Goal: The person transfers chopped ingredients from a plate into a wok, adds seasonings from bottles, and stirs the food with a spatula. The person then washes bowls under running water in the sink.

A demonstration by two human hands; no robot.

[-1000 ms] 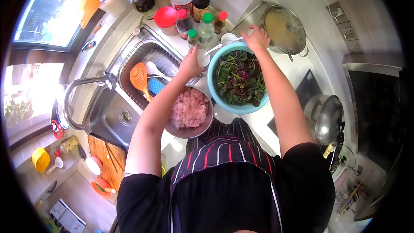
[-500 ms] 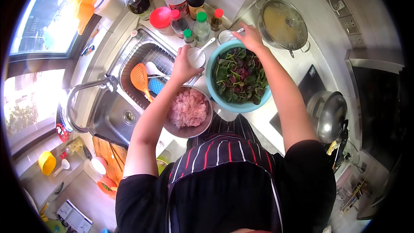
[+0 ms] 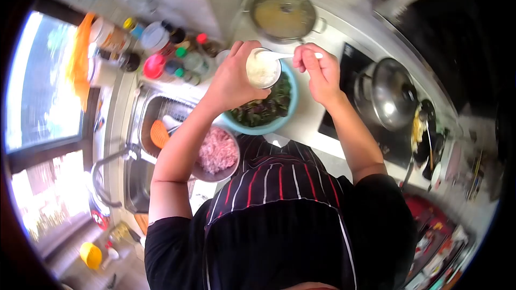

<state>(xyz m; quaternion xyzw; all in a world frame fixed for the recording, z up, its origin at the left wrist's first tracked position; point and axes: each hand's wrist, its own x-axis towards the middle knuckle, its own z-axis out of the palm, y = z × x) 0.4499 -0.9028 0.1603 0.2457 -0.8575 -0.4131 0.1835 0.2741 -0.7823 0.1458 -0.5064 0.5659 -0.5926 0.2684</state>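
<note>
My left hand (image 3: 235, 79) is wrapped round a small round container of white granules (image 3: 263, 70), held up over a light blue basin (image 3: 293, 99). Between the fingers of my right hand (image 3: 318, 72) is the handle of a white spoon (image 3: 285, 55), whose bowl end reaches into the container. Leafy greens (image 3: 263, 108), dark green and purplish, fill the basin below. To the lower left, a metal bowl (image 3: 234, 167) holds pink minced meat (image 3: 217, 151).
A lidded pot (image 3: 284, 15) stands at the back, and a domed-lid pan (image 3: 394, 94) is on the stove at right. Bottles and jars (image 3: 156, 66) crowd the back left, behind a sink (image 3: 138, 182) with a faucet (image 3: 99, 180) and an orange strainer (image 3: 159, 133).
My left hand has lifted the container off the counter and over the basin. My right hand has moved right and now grips the spoon in it. The view has turned toward the stove.
</note>
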